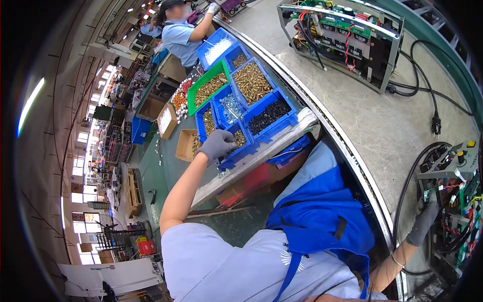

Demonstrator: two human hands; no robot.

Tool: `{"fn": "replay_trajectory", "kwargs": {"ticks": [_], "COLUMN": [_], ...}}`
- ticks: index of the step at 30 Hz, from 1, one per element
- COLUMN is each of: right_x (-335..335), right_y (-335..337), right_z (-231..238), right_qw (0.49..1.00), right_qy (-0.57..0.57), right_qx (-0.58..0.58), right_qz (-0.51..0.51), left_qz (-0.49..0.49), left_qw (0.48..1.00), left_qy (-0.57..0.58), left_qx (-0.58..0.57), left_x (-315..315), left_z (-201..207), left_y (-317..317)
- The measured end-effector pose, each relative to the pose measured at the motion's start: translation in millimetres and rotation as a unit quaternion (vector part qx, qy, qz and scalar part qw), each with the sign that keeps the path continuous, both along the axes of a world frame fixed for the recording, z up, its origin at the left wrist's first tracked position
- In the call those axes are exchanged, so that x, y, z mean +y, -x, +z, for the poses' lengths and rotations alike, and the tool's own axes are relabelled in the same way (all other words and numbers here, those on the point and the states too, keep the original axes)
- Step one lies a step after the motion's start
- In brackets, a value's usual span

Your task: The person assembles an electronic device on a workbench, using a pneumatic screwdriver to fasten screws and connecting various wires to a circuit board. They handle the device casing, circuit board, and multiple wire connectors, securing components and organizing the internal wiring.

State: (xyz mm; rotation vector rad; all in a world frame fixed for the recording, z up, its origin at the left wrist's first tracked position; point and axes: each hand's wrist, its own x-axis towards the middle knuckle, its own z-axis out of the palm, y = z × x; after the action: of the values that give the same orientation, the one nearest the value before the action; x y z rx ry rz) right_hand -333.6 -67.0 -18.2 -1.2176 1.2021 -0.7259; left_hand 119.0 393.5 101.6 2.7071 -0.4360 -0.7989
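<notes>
My left hand (218, 146), in a grey glove, reaches into a small blue bin (236, 159) of brass-coloured fasteners (240, 138). Its fingers are bent together among the pieces; what they pinch is too small to make out. At the far right my right hand (425, 219), also gloved in grey, is at the front of an open machine chassis (447, 173) with wires and green circuit boards. Its fingers close around something small and dark there that I cannot identify.
Further bins hold black fasteners (269, 118), clear small parts (230, 108) and brass pieces (251, 83); a green bin (191, 95) stands behind. Another open chassis (347, 45) sits on the metal bench (322, 90), with a power plug (436, 126) nearby. A co-worker (182, 38) stands beyond.
</notes>
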Motion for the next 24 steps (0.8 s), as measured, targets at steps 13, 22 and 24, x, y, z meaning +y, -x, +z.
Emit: {"fn": "replay_trajectory", "kwargs": {"ticks": [13, 22, 24], "right_x": [22.4, 16.4, 16.7], "right_y": [-5.6, -5.8, -7.7], "right_z": [37.1, 38.6, 35.1], "right_qw": [0.993, 0.996, 0.993], "right_qy": [0.008, 0.033, 0.064], "right_qx": [0.114, 0.002, -0.024], "right_qz": [0.01, 0.083, 0.095], "left_qz": [0.033, -0.167, -0.164], "left_qw": [0.875, 0.813, 0.798], "left_qy": [0.467, 0.381, 0.374], "left_qx": [0.12, 0.407, 0.444], "left_x": [-155.3, -345.0, -351.9], "left_z": [1.8, -82.1, -91.9], "left_y": [114.5, 265.6, 269.4]}}
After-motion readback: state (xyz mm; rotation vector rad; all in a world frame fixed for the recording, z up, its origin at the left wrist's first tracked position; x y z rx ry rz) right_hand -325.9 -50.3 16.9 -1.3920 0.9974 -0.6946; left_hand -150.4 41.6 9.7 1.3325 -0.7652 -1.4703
